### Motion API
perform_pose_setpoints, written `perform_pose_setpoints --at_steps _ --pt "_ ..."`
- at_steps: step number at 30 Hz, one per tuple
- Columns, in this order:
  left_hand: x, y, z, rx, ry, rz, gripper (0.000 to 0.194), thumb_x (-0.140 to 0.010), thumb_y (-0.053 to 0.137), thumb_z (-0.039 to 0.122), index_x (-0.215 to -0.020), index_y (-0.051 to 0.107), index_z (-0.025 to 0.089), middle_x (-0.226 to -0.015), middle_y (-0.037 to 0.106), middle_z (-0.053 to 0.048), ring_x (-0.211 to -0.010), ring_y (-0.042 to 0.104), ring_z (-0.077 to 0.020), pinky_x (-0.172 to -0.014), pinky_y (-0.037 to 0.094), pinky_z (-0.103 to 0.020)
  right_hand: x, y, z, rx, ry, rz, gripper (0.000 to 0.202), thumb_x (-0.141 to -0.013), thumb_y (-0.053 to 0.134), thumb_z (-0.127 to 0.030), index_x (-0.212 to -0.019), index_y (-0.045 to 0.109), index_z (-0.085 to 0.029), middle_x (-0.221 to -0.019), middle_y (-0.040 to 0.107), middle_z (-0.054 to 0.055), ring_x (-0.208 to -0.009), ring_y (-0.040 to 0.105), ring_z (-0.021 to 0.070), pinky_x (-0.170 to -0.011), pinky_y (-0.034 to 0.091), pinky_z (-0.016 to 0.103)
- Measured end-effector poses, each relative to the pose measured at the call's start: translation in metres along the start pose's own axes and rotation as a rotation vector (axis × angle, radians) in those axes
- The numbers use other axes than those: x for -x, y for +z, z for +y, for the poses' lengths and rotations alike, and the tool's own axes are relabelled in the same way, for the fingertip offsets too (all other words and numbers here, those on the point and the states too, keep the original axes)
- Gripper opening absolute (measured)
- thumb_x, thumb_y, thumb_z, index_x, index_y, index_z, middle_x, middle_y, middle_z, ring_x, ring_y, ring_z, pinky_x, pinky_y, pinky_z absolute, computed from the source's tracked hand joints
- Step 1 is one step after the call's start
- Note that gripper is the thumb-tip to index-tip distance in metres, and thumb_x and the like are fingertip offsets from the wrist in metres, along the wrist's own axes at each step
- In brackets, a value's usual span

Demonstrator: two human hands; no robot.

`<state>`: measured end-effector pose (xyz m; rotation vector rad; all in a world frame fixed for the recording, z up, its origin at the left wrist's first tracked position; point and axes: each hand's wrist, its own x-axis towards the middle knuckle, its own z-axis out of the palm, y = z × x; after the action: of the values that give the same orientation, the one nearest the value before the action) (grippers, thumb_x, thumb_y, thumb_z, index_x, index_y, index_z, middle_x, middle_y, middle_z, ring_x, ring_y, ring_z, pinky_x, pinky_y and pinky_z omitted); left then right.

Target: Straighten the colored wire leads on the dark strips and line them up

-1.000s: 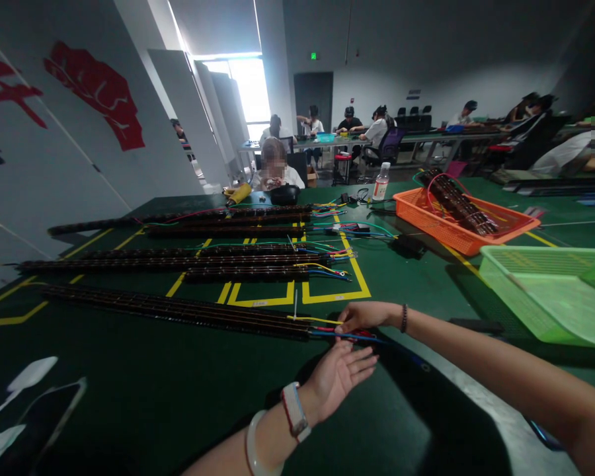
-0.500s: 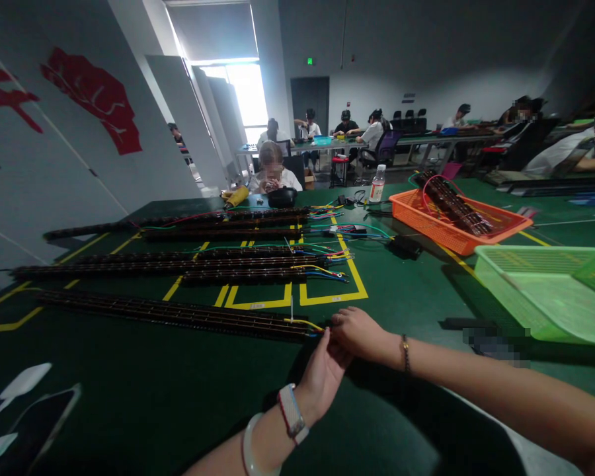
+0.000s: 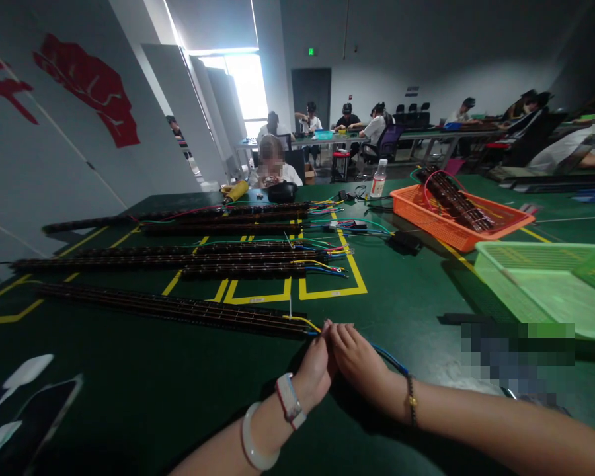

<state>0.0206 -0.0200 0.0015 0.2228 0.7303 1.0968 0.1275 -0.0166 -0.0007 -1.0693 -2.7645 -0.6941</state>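
The nearest bundle of long dark strips (image 3: 178, 311) lies across the table, with a white cable tie (image 3: 290, 308) standing up near its right end. From that end yellow and blue wires (image 3: 302, 321) run into my fingers. My left hand (image 3: 316, 367), below a watch and a white bangle, is closed on the wires near the bundle. My right hand (image 3: 359, 360) presses against it, fingers bent over the same wires; the tips are partly hidden. A blue wire (image 3: 389, 357) comes out behind my right hand.
More strip bundles (image 3: 178, 259) with loose wire ends lie farther back. An orange basket (image 3: 436, 228) holding a bundle and a green basket (image 3: 490, 284) stand at right, a bottle (image 3: 378, 178) beyond. A black phone-like slab (image 3: 44, 423) lies at lower left. Co-workers sit behind.
My right hand has turned and moved slightly down, its fingers now pointing up beside my left hand. A blue wire now shows behind it. My left hand has shifted slightly left.
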Motion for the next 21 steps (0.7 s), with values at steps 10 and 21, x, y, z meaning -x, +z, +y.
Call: perform_pose_setpoints --at_steps 10,21 --pt "0.003 0.007 0.006 -0.016 0.001 -0.146 0.029 -0.092 0.044 0.029 -0.104 0.064 0.012 -0.113 0.063 -0.012 -0.113 0.054 -0.0202 -0.102 0.036 -0.034 -0.007 -0.031 0.084 -0.833 0.326 -0.318 0.029 -0.09 0.049 -0.042 -0.091 0.065 -0.017 -0.088 0.063 0.007 -0.075 0.058 0.0177 -0.065 0.043 0.027" --pt "0.002 0.002 0.004 -0.052 -0.046 -0.175 0.046 -0.093 0.036 0.041 -0.123 0.055 0.011 -0.121 0.058 -0.015 -0.107 0.055 -0.0216 -0.086 0.043 -0.032 -0.009 0.01 0.084 -1.784 0.19 -0.715 0.043 -0.085 0.053 -0.052 -0.086 0.064 -0.01 -0.076 0.064 0.004 -0.062 0.056 0.0115 -0.06 0.043 0.023"
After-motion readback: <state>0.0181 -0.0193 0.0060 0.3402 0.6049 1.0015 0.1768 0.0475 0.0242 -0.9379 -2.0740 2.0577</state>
